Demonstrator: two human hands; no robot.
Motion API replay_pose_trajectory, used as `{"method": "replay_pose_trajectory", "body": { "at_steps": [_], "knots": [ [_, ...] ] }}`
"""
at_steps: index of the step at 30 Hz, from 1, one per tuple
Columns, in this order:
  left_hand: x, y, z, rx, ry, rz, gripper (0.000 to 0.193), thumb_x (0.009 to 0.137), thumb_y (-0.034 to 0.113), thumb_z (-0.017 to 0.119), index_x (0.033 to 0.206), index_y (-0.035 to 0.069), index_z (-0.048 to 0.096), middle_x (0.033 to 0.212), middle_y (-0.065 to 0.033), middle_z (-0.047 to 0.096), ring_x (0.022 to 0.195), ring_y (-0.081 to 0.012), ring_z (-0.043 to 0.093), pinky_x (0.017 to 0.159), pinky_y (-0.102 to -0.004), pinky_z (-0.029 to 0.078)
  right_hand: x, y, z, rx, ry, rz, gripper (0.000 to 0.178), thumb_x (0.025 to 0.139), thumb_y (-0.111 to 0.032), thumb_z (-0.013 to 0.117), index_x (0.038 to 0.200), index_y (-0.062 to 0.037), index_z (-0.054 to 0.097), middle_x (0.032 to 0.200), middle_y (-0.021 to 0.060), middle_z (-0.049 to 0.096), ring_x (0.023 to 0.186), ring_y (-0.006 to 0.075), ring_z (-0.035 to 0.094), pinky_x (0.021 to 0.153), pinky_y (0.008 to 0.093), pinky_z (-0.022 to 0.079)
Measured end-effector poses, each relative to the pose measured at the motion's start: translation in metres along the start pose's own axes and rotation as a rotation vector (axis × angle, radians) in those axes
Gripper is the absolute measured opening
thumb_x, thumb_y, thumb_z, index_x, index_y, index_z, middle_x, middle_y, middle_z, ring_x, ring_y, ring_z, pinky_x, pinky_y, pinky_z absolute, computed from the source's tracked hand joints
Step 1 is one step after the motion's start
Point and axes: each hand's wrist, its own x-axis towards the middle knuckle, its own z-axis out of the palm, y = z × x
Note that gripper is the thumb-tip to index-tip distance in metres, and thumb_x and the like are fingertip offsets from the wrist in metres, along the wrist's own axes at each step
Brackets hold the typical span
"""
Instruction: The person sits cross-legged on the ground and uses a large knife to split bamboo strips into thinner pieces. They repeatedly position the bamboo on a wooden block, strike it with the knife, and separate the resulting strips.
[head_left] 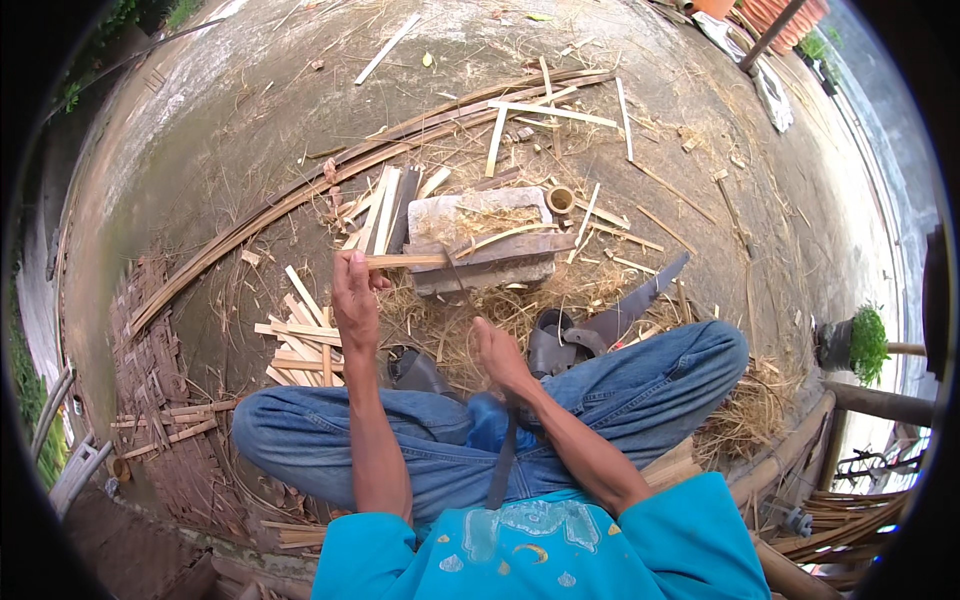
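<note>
My left hand [357, 290] is closed on one end of a flat bamboo strip [405, 261]. The strip's other end reaches a wooden bar [525, 246] lying across a grey block [430, 215] in front of me. In my right hand [500, 355] is a knife [461, 281], its thin blade slanting up and left to the strip's far end. Below that hand a long dark piece, apparently the knife's handle, runs toward my waist. A curved bamboo strip [500, 237] and fine shavings lie on the block.
Cut strips [305, 345] are heaped left of my legs. A handsaw [635, 305] lies by my right knee. A bamboo tube [560, 200] stands beside the block. Long split bamboo [260, 215] stretches across the ground, and shavings surround my sandals. A potted plant [868, 345] is at the right.
</note>
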Motion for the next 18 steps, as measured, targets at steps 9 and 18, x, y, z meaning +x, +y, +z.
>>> {"method": "replay_pose_trajectory", "body": {
  "at_steps": [9, 18],
  "knots": [
    [0.005, -0.018, 0.002, -0.398, 0.103, -0.084, 0.034, 0.105, 0.041, 0.061, 0.099, 0.009, 0.068, 0.079, -0.0021, 0.069, 0.072, -0.0112, 0.069, 0.071, -0.0260, 0.057, -0.017, -0.041, -0.015, 0.362, -0.135, 0.394, 0.064, 0.109, -0.057, 0.038, 0.081, -0.0030, 0.057, 0.059, 0.0047, 0.050, 0.053, 0.0141, 0.053, 0.050, 0.0326, 0.043],
    [-0.001, -0.008, 0.017, -0.380, 0.251, -0.100, 0.035, 0.101, 0.045, 0.067, 0.094, 0.011, 0.073, 0.076, -0.0021, 0.073, 0.069, -0.0095, 0.069, 0.067, -0.0233, 0.048, -0.018, -0.106, 0.001, 0.203, -0.086, -0.140, 0.053, 0.107, -0.043, 0.057, 0.079, 0.0024, 0.059, 0.060, 0.0179, 0.049, 0.052, 0.0257, 0.042, 0.055, 0.0435, 0.039]
  ]
}}
